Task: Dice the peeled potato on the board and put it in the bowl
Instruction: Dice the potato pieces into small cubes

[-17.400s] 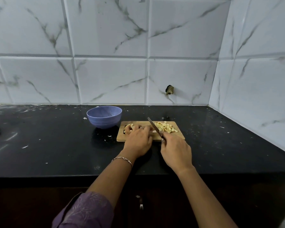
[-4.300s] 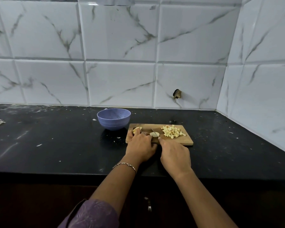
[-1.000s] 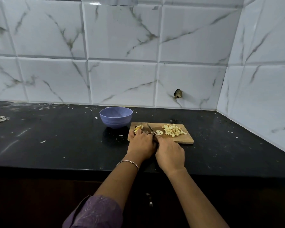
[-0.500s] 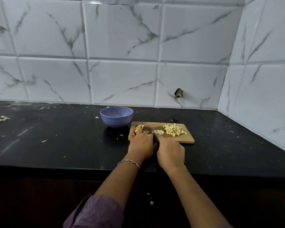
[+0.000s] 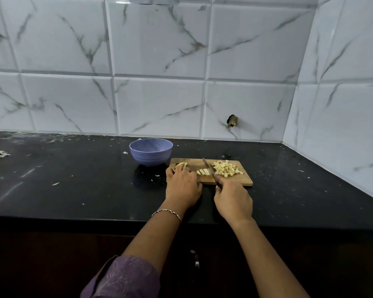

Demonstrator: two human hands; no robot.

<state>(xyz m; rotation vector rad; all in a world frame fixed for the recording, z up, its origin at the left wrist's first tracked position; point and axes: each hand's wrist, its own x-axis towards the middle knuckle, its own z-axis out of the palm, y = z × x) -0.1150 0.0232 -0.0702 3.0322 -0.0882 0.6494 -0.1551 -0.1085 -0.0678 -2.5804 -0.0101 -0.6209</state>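
The bench [image 5: 84,190] is as it was half a second ago, with the bowl [image 5: 151,152] standing on it and the board [image 5: 243,181] just to the bowl's right. What has shifted is the right hand [image 5: 233,201]. It has drawn back toward the near edge and a little to the right, away from the left hand [image 5: 183,186], which it was all but touching. It is closed round the handle of the knife [image 5: 208,167]. The blade was down among the potato and out of sight, and now it shows its whole length, slanting away between the dice [image 5: 226,168] and the strips [image 5: 204,172]. The left hand has hardly moved, its fingers bent down on the chunk [image 5: 181,164] at the board's left end, pinning it

To my eye one run of cuts is over. The strips lie free, side by side, ready to be crossed into cubes. I'd put the cutting past halfway, with strips and chunk still to go and nothing tipped into the bowl that I can see

I can't swear to that, since the bowl's floor sits below its near rim from where I stand. The back of the right hand covers the handle and the fingers on it. I can't tell whether the blade's edge rests on the board or hangs just above it. The left fingers hide most of the chunk, so how much is left is a guess, and the strips are too small to count
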